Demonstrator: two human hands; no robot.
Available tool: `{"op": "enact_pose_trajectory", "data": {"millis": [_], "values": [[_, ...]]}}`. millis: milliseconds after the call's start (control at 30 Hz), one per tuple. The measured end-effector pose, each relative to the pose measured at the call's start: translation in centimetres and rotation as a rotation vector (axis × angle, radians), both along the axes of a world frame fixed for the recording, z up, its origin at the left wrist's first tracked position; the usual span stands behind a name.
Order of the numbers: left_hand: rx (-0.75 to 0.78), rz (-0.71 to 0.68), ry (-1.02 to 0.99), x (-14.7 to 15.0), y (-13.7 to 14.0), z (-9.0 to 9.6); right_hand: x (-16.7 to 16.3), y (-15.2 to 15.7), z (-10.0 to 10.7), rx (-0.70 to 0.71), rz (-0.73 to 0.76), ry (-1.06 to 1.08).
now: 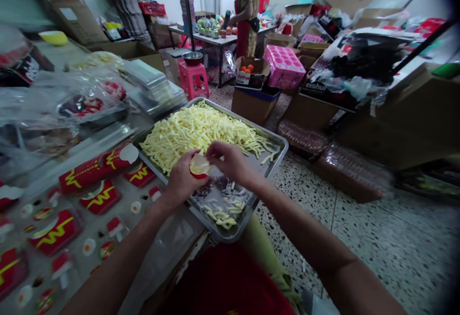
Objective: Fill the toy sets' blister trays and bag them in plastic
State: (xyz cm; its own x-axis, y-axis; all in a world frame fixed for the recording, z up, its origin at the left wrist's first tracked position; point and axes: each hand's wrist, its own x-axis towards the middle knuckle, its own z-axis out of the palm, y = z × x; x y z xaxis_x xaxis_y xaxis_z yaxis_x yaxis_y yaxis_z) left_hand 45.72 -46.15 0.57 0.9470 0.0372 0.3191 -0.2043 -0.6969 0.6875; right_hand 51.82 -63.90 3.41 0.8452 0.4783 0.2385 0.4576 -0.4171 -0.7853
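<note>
My left hand (184, 175) is wrapped round a small red fry carton (199, 176), whose pale yellowish top faces up. Close against the carton's right side is my right hand (230, 159), its fingers curled together; what they pinch, if anything, is hidden. Both hands are over a metal tray (282, 148). A large heap of pale yellow fry-shaped sticks (201, 128) fills the tray's far part. Several loose sticks (224, 217) lie at its near end, beside whitish scraps.
On the table to the left lie a stack of nested red cartons (95, 167), flat red cartons (57, 231) and clear plastic bags (72, 97). A pink stool (194, 78) holds a metal bowl (192, 57). Beyond, a person (247, 13) stands at another table. Boxes (257, 104) crowd the right.
</note>
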Motion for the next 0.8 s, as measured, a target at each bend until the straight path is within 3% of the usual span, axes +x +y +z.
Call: {"op": "enact_pose_trajectory", "data": {"millis": [133,233,300,400,533,600,700,733,800], "values": [[-0.037,0.1,-0.017,-1.7,2.9,1.8,4.0,0.3,-1.2,-0.351,0.024,-0.274],[-0.058,0.176,-0.027,-3.2,5.1,2.8,5.2,1.4,-2.0,-0.636,0.203,-0.434],[-0.036,0.207,-0.037,-4.2,6.4,2.9,5.8,0.9,-1.4,-0.736,0.316,-0.43],[-0.009,0.208,-0.009,-5.2,7.4,2.5,7.2,-1.7,0.4,-0.672,0.479,-0.259],[-0.035,0.176,0.067,-5.3,6.6,2.1,7.8,-3.8,0.6,-0.414,0.246,-0.168],[-0.034,0.142,0.081,-5.1,5.8,2.2,7.0,-3.0,-0.5,-0.46,0.247,-0.184],[0.028,0.103,0.053,-4.9,5.4,2.4,5.8,-1.0,-1.8,-0.573,0.483,-0.209],[0.051,0.101,0.044,-4.9,5.5,2.3,5.6,-0.6,-1.8,-0.57,0.49,-0.219],[0.072,0.107,0.037,-5.3,5.9,2.2,5.4,-0.9,-1.6,-0.534,0.361,-0.235]]}}
